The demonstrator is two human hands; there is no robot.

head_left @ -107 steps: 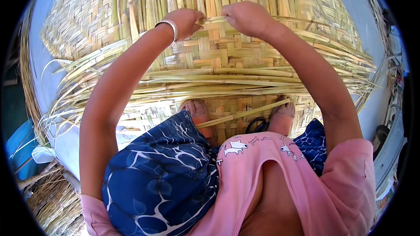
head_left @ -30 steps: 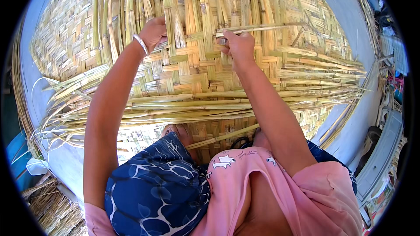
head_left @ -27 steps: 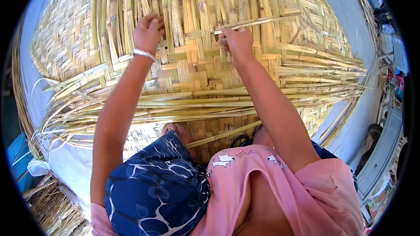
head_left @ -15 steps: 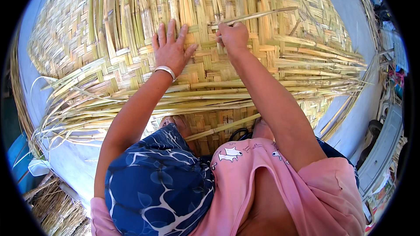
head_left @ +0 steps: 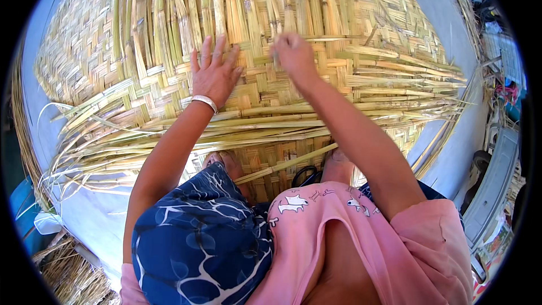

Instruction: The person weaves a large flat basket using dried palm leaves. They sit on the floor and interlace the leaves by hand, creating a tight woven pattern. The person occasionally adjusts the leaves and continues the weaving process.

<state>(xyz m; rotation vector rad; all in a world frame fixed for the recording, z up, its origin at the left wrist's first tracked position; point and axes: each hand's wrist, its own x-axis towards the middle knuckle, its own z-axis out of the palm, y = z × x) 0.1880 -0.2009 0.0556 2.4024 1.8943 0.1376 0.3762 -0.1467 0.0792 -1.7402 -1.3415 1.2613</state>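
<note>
A half-woven mat of flat yellow-green split-cane strips (head_left: 265,87) spreads across the floor in front of me. My left hand (head_left: 214,76) lies flat on the weave with its fingers spread, a pale bangle at the wrist. Just right of the middle, my right hand (head_left: 294,61) is curled closed over the weave and blurred by motion; what its fingers hold is hidden. A thin cane strip (head_left: 333,38) runs crosswise to the right from beside that hand, over the lengthwise strips (head_left: 248,3).
Loose strip ends (head_left: 84,152) fan out at the left edge of the mat. My bare feet (head_left: 339,166) rest on woven matting near me. A pile of dry fibres (head_left: 79,277) lies lower left, and a grey plastic frame (head_left: 494,186) stands at the right.
The crosswise strip slanted up to the right before; now it lies nearly level, closer to the weave. My right hand has moved slightly down; my left hand has slid a little left and down.
</note>
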